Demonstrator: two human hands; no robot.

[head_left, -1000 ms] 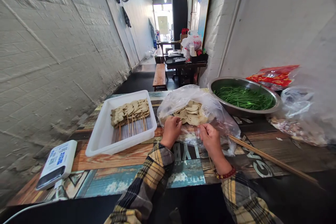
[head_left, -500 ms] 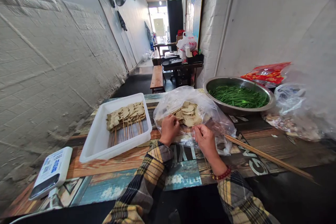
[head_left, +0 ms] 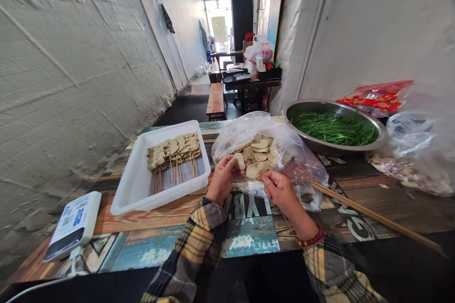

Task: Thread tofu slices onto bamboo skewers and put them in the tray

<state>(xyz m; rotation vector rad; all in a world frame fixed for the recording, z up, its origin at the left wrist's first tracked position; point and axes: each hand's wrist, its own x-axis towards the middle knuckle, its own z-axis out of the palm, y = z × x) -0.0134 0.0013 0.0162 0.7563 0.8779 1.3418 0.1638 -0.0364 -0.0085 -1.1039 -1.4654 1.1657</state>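
Note:
My left hand (head_left: pixel 221 181) pinches a pale, round, flat slice (head_left: pixel 239 161) between thumb and fingers, at the mouth of a clear plastic bag (head_left: pixel 237 129). Many similar beige slices (head_left: pixel 261 147) are heaped in that bag. To its right, my right hand (head_left: pixel 280 190) is closed on a thin wooden skewer (head_left: pixel 288 225), whose lower end shows beneath the palm. Another slice (head_left: pixel 253 171) lies just ahead of the right fingertips; whether it is on the skewer I cannot tell. On the left, a white plastic tray (head_left: pixel 132 194) holds rows of skewered slices (head_left: pixel 174 150).
A bundle of bare skewers (head_left: pixel 377 218) lies to the right. Behind it stand a steel basin (head_left: pixel 330 149) of green chives and a tied plastic bag (head_left: pixel 412 139). A white payment speaker box (head_left: pixel 74 222) with a cable sits at the left. Farther back is a bench (head_left: pixel 215 99).
My left hand has turned up and drawn back slightly, and a slice now shows in its fingers. The right hand stays close by with the skewer. The whole view has shifted slightly.

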